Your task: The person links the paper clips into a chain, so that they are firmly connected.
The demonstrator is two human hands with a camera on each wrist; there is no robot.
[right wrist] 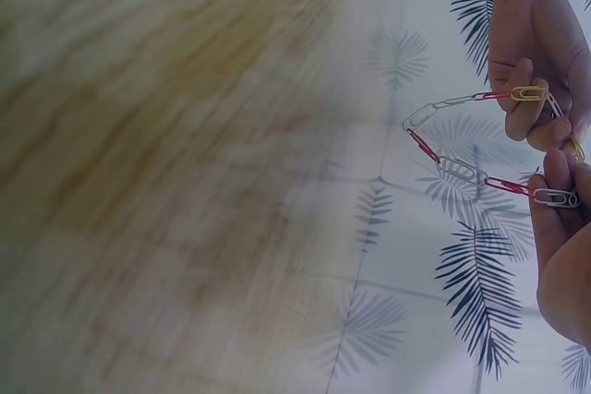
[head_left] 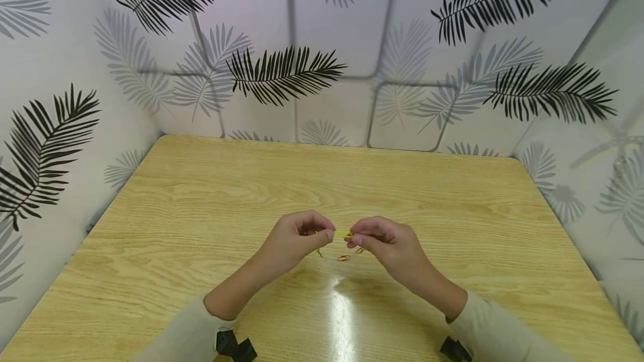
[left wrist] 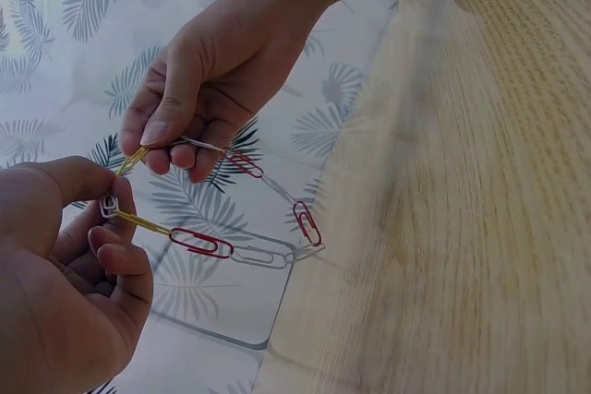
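A chain of linked paper clips hangs in a loop between my two hands above the table. My left hand (head_left: pixel 299 239) pinches one end of a yellow paper clip (head_left: pixel 342 234) between thumb and forefinger, and a white paper clip (left wrist: pixel 110 207) lies against its fingers. On the other side, my right hand (head_left: pixel 392 242) grips the yellow clip's opposite end with thumb and fingertips. Red paper clips (left wrist: pixel 201 244) and white paper clips (left wrist: pixel 260 256) form the lower part of the loop. Fingers partly cover the links at both hands.
Below the hands is a wood-grain table (head_left: pixel 241 183). Behind and beside it stands a pale wall covering (head_left: pixel 337 27) printed with dark and grey leaves. Black devices (head_left: pixel 235 346) sit at both wrists.
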